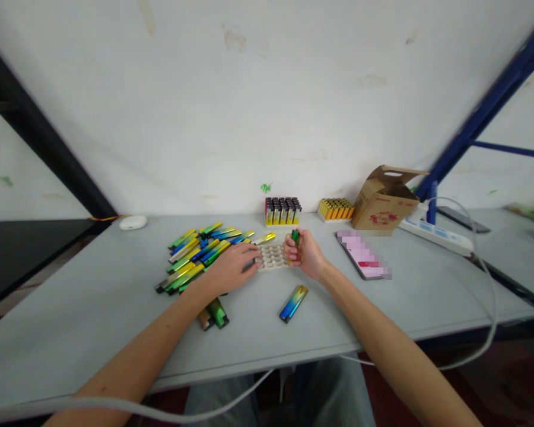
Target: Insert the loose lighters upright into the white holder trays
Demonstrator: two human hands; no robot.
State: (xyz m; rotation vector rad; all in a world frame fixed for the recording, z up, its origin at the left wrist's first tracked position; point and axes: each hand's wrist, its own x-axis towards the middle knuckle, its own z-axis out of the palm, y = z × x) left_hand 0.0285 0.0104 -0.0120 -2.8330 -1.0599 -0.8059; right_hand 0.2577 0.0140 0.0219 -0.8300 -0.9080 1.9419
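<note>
A pale tray point(273, 257) with rows of round holes lies on the table between my hands. My left hand point(231, 267) grips its left end, thumb and fingers closed around the edge; a dark patch between them is hard to make out. Upright in my right hand point(309, 255), at the tray's right end, is a green lighter point(295, 237), its lower part hidden by curled fingers. A blue and gold lighter point(293, 303) lies alone nearer me. Left of the tray spreads a pile of shiny lighters point(191, 258), partly behind my left hand; a green lighter point(218, 313) lies below it.
Toward the wall stand a block of upright lighters point(283, 211) and a tray of orange-yellow pieces point(336, 209). An open cardboard box point(380, 204), a phone point(362, 255) and a power strip point(436, 236) sit to the right. A white case point(133, 222) is far left. Cables cross the front.
</note>
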